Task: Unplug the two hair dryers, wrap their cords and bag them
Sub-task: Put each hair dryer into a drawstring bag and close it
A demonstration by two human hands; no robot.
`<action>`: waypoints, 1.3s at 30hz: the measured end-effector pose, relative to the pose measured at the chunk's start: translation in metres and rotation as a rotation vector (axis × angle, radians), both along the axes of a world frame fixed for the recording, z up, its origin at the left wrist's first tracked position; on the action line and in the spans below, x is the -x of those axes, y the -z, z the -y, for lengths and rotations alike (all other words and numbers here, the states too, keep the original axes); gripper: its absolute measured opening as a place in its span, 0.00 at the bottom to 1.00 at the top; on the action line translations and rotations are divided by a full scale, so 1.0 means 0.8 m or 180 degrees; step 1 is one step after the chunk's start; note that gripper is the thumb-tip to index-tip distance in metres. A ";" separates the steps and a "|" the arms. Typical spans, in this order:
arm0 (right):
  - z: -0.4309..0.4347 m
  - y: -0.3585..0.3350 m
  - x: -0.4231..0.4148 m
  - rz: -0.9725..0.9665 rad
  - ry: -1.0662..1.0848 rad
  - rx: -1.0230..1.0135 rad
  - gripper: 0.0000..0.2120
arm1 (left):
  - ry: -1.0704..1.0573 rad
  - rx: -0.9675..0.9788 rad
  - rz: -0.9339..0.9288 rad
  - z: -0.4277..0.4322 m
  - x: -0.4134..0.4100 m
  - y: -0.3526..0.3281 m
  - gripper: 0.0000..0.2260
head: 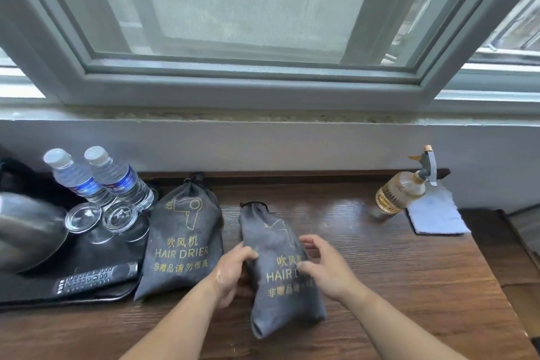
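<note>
**Two grey dryer bags on the table, both hands on the right one**

Two grey drawstring bags printed with "HAIR DRIER" in gold lie on the wooden table (394,278). The first bag (184,237) sits left of centre, its neck drawn shut and its left edge touching the black tray (87,294). The second bag (280,280) lies just beside it at lower centre, bulging, with its neck pointing up the frame. What is inside either bag is hidden.

The left hand (233,272) grips the second bag's left side, fingers curled together against the cloth. The right hand (324,267) holds the bag's right side, with its thumb on the printed front and its fingers bent and slightly spread over the edge.

At the left of the frame the tray carries one steel kettle (26,231), two water bottles (76,178) (121,177), two upturned glasses (83,218) (119,218) and one remote control (93,278). At the right stand one spray bottle (401,191) of yellowish liquid and, touching it, one pale blue cloth (435,215). A window (248,9) fills the upper frame
</note>
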State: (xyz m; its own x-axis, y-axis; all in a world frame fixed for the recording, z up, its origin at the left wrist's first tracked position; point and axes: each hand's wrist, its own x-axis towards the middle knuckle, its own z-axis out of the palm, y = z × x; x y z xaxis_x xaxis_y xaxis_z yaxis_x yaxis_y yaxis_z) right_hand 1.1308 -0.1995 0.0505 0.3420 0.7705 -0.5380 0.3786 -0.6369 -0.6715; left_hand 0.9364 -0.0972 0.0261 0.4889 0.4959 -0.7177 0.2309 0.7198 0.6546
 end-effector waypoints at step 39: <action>0.051 0.094 0.028 -0.1775 0.1587 -0.0322 0.31 | -0.1239 -0.0173 -0.0655 0.067 0.086 0.034 0.08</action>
State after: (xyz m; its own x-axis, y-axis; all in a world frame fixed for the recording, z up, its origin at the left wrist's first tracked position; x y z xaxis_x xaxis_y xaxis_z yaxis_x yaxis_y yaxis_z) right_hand 1.1080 -0.2405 -0.0248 0.3608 0.6506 -0.6682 -0.3517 -0.5687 -0.7436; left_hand 0.8679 -0.1508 -0.0012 0.1077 0.6545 -0.7483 0.0789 0.7447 0.6627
